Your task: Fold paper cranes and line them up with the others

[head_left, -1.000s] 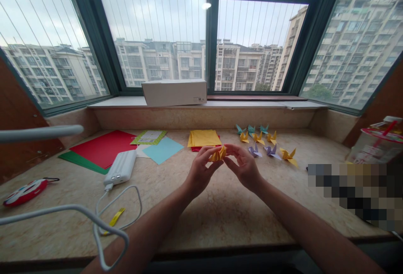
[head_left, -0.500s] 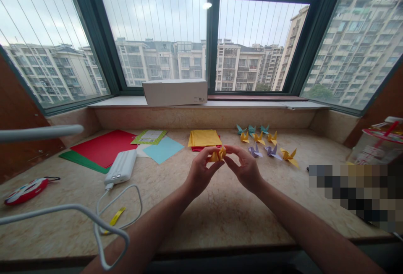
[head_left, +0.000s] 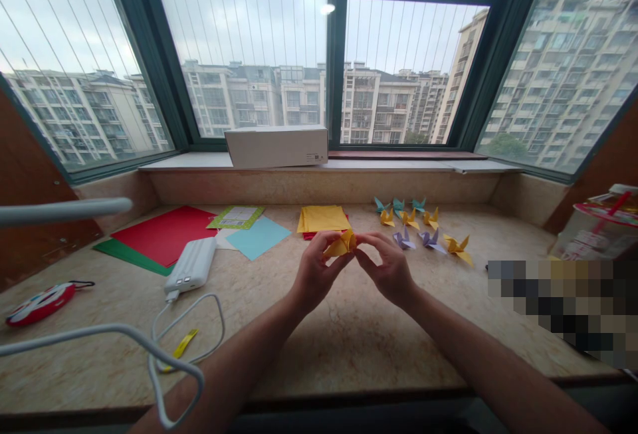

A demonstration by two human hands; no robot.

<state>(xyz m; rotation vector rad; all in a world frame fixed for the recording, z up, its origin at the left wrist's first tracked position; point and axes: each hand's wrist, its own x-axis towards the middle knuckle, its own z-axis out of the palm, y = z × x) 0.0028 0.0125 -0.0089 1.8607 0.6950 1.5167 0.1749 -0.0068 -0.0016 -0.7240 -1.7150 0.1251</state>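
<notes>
Above the middle of the counter, a yellow folded-paper crane (head_left: 341, 245) is pinched between both hands. My left hand (head_left: 315, 278) is closed on its left part, thumb below and fingers above. The fingertips of my right hand (head_left: 389, 268) close on its right edge, which they partly hide. To the right, folded cranes stand in rows: teal cranes (head_left: 399, 207) at the back, yellow cranes (head_left: 409, 219) in the middle, purple cranes (head_left: 431, 240) in front. A larger yellow crane (head_left: 458, 248) stands at the row's right end. Just behind my hands lies a yellow paper stack (head_left: 323, 218).
At left are red paper (head_left: 167, 231), light blue paper (head_left: 259, 236), a white power bank (head_left: 192, 264) with a looping cable (head_left: 114, 329), and a red-and-white object (head_left: 42, 303). A white box (head_left: 276, 147) sits on the sill. A plastic cup (head_left: 593, 224) stands far right.
The yellow crane has turned or opened slightly in my fingers, so a broader flat face of it shows to the left. Both hands stay almost in place.
</notes>
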